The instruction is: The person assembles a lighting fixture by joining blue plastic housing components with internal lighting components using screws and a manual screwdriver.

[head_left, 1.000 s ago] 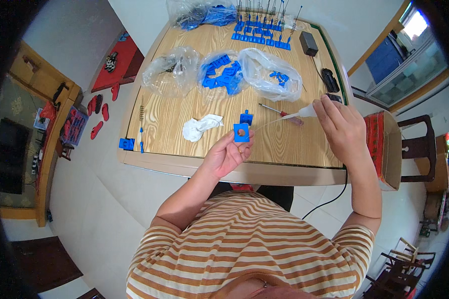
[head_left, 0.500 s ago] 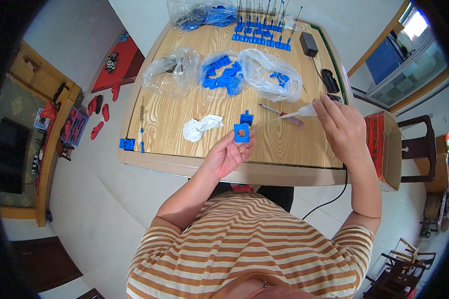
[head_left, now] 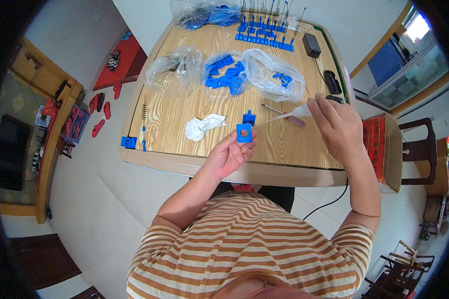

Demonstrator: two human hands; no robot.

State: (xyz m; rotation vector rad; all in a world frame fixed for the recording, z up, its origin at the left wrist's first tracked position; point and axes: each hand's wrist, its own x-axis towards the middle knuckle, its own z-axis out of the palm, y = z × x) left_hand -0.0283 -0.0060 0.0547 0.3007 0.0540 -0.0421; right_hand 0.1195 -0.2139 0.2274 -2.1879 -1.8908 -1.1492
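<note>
My left hand (head_left: 232, 155) pinches a square blue plastic piece (head_left: 244, 139) with a round hole through it, just above the table's near edge. Another small blue part (head_left: 249, 118) shows right behind it; I cannot tell whether the two are joined. A white squeeze bottle (head_left: 302, 110) with a long thin nozzle is gripped by my right hand (head_left: 338, 127). Its nozzle points left toward the blue piece, and whether the tip touches is too fine to see. Beneath the nozzle lies a screwdriver (head_left: 295, 120) on the tabletop. Left of my hands sits a crumpled white tissue (head_left: 203, 126).
Across the table (head_left: 169, 124) are clear bags: one with dark parts (head_left: 172, 70), one of blue pieces (head_left: 224, 74), one with small blue bits (head_left: 283, 78). Blue spring assemblies (head_left: 264, 37) stand in rows behind. A black box (head_left: 311, 46) is far right. One spring piece (head_left: 144, 124) lies left.
The bottle in my right hand has moved slightly left, bringing its nozzle nearer the blue piece. My left hand keeps its hold. The whole view has shifted a little.
</note>
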